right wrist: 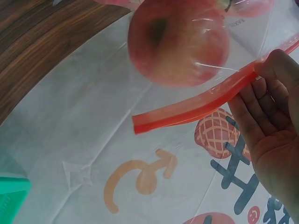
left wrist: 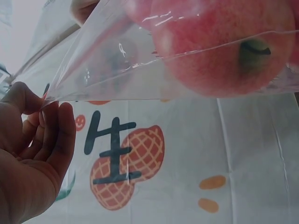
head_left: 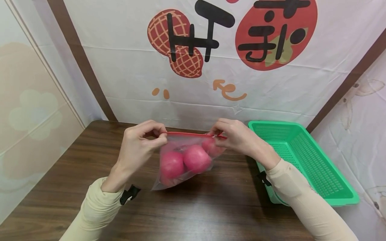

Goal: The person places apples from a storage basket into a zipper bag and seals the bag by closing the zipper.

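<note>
A clear zip bag [head_left: 157,182] with a red zip strip [right wrist: 187,108] hangs between my two hands, holding several red apples [head_left: 197,159]. My left hand [head_left: 137,144] pinches one top corner between thumb and fingers, as the left wrist view also shows. At the other end of the strip, my right hand [head_left: 236,137] pinches the red edge near a small white slider [head_left: 214,136]. In the right wrist view the strip's free end sticks out past the fingers. An apple [left wrist: 224,51] with its stem showing presses against the film in the left wrist view.
A green plastic basket [head_left: 321,167] stands on the right side of the brown wooden table [head_left: 193,214], beside my right forearm. Behind the table hangs a white printed cloth [head_left: 126,83] with a peanut and a strawberry drawing. Dark straps circle both wrists.
</note>
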Demonstrator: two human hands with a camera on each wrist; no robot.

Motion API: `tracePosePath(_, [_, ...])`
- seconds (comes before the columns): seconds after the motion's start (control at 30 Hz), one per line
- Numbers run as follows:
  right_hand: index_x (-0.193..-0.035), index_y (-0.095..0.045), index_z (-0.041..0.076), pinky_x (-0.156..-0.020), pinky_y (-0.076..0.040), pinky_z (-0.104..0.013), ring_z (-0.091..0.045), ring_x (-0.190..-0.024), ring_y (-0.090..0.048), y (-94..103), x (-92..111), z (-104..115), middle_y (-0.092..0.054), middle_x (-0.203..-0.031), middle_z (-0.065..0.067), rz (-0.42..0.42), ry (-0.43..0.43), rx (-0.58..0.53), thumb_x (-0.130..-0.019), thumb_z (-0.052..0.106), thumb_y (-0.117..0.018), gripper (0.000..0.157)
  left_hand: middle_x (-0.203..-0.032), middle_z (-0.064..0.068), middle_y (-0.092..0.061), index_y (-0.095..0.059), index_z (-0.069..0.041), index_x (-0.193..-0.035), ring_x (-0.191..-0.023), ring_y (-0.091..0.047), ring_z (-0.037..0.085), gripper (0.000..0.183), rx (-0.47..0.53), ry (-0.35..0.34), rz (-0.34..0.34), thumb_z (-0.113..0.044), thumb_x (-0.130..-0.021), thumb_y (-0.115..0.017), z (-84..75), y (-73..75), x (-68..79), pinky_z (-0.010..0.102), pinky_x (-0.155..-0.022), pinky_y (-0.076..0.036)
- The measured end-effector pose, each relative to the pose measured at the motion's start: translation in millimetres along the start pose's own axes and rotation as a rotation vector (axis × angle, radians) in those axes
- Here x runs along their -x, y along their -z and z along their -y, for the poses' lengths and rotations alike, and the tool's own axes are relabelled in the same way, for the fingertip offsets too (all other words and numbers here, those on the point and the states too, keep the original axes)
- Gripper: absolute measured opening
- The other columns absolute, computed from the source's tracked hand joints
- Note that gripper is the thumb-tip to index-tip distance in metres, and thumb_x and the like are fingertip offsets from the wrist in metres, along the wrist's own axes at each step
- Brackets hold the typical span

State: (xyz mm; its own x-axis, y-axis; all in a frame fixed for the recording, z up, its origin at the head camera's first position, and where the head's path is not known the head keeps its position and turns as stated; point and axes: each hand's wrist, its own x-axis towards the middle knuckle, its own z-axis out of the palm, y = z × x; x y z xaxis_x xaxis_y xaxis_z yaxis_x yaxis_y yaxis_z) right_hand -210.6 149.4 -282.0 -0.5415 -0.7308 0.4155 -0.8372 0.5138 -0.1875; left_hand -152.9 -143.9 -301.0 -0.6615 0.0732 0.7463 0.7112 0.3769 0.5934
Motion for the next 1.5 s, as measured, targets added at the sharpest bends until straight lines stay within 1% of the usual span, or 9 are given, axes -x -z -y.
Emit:
tracePosePath(0.37, [-0.093,-0.069,0.012,-0.070,-0.057,-0.029,-0.010,-0.082,-0.063,0.2,2.3,-8.5,-0.066,-0.089,0.003,0.013,-0.017,0.008,-0.079,0.006,-0.079,0.019,-0.070,-0.006,-0.060,-0.069,-0.014,-0.074,-0.065,-0.054,0.002,0.027,-0.033,0.017,-0.042,0.013,-0.071,-0.067,4.7,5.8,0.7,0.010,-0.059,-0.045])
tracePosePath(0.5, [-0.093,-0.069,0.012,-0.072,-0.057,-0.028,-0.010,-0.082,-0.063,2.1,3.5,-13.0,-0.067,-0.089,0.004,0.025,-0.023,0.023,-0.079,0.008,-0.079,0.018,-0.070,-0.004,-0.061,-0.071,-0.013,-0.075,-0.064,-0.056,0.001,0.026,-0.032,0.023,-0.064,0.013,-0.072,-0.068,7.6,9.3,0.4,0.010,-0.061,-0.045])
tracePosePath(0.63, [-0.093,-0.069,0.013,-0.077,-0.056,-0.028,-0.009,-0.085,-0.065,4.2,7.0,-20.0,-0.067,-0.090,0.004,0.038,-0.066,0.043,-0.080,0.009,-0.079,0.017,-0.070,-0.006,-0.062,-0.071,-0.010,-0.076,-0.063,-0.056,0.001,0.024,-0.033,0.036,-0.091,0.014,-0.072,-0.069,13.6,14.6,-0.8,0.009,-0.062,-0.046])
tracePosePath(0.77, [-0.093,-0.068,0.013,-0.079,-0.057,-0.030,-0.011,-0.087,-0.066,6.2,11.3,-28.6,-0.067,-0.090,0.003,0.048,-0.121,0.055,-0.081,0.009,-0.078,0.016,-0.070,-0.011,-0.062,-0.072,-0.009,-0.078,-0.061,-0.057,0.000,0.022,-0.044,0.073,-0.115,0.013,-0.074,-0.069,21.7,20.4,-3.4,0.009,-0.063,-0.047])
tracePosePath(0.97, [-0.093,-0.068,0.011,-0.077,-0.058,-0.033,-0.015,-0.085,-0.067,8.2,16.4,-41.5,-0.067,-0.091,0.000,0.044,-0.192,0.095,-0.081,0.007,-0.076,0.015,-0.070,-0.016,-0.061,-0.072,-0.007,-0.078,-0.060,-0.056,-0.001,0.017,-0.071,0.120,-0.147,0.009,-0.077,-0.071,31.2,27.3,-6.8,0.009,-0.062,-0.046])
tracePosePath(1.07, [-0.093,-0.067,0.010,-0.076,-0.057,-0.033,-0.017,-0.083,-0.066,7.7,16.9,-45.3,-0.067,-0.090,-0.001,0.030,-0.199,0.108,-0.081,0.005,-0.075,0.015,-0.069,-0.017,-0.061,-0.072,-0.007,-0.078,-0.060,-0.057,-0.002,0.015,-0.084,0.132,-0.152,0.008,-0.077,-0.071,33.7,28.8,-9.0,0.009,-0.062,-0.046])
tracePosePath(1.3, [-0.094,-0.068,0.010,-0.075,-0.056,-0.032,-0.016,-0.083,-0.064,3.7,13.7,-47.6,-0.066,-0.090,-0.001,-0.031,-0.170,0.139,-0.081,0.006,-0.075,0.015,-0.071,-0.018,-0.061,-0.072,-0.007,-0.078,-0.062,-0.058,-0.003,0.015,-0.115,0.088,-0.168,0.008,-0.077,-0.070,36.3,30.3,-15.6,0.008,-0.063,-0.046])
tracePosePath(1.4, [-0.093,-0.067,0.010,-0.075,-0.056,-0.033,-0.016,-0.083,-0.064,0.7,12.9,-48.2,-0.065,-0.090,-0.002,-0.047,-0.166,0.148,-0.082,0.006,-0.075,0.015,-0.073,-0.017,-0.061,-0.073,-0.007,-0.079,-0.064,-0.058,-0.004,0.014,-0.134,0.072,-0.170,0.007,-0.077,-0.070,36.8,31.9,-14.8,0.008,-0.063,-0.046])
tracePosePath(1.5, [-0.094,-0.067,0.011,-0.075,-0.056,-0.033,-0.016,-0.083,-0.064,-0.7,13.7,-46.4,-0.065,-0.091,-0.001,-0.039,-0.168,0.150,-0.082,0.007,-0.074,0.014,-0.073,-0.014,-0.062,-0.072,-0.008,-0.078,-0.065,-0.058,-0.004,0.015,-0.148,0.077,-0.162,0.006,-0.076,-0.072,34.6,34.6,-10.4,0.008,-0.063,-0.045])
